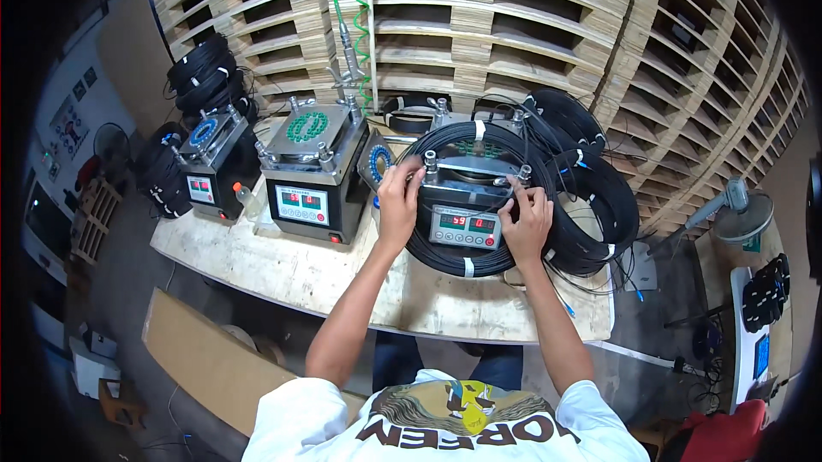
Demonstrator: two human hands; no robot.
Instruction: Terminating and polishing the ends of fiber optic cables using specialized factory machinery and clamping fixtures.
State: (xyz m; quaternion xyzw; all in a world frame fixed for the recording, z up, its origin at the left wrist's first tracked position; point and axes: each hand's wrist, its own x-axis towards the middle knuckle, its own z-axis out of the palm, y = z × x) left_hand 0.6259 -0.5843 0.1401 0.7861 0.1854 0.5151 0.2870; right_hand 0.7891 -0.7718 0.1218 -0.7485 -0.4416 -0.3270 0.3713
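A square metal-topped machine [467,226] with a red-digit display stands in front of me, a large coil of black cable [469,267] looped around it. At its front left corner post [431,167], my left hand [397,203] is closed, its fingertips slightly blurred against the post. My right hand [529,220] is at the front right corner post [524,174], with thumb and fingers pinched beside the metal top. What either pinch holds is too small to tell. Part of the machine's top is hidden behind the coil and a dark curved strand.
Left on the wooden table [342,286] are two similar machines, one with a green ring [306,127], one with a blue ring [204,131]. A small bottle [247,196] stands between them. More black cable coils [599,214] lie right. Stacked pallets [497,17] rise behind; a fan [741,214] stands right.
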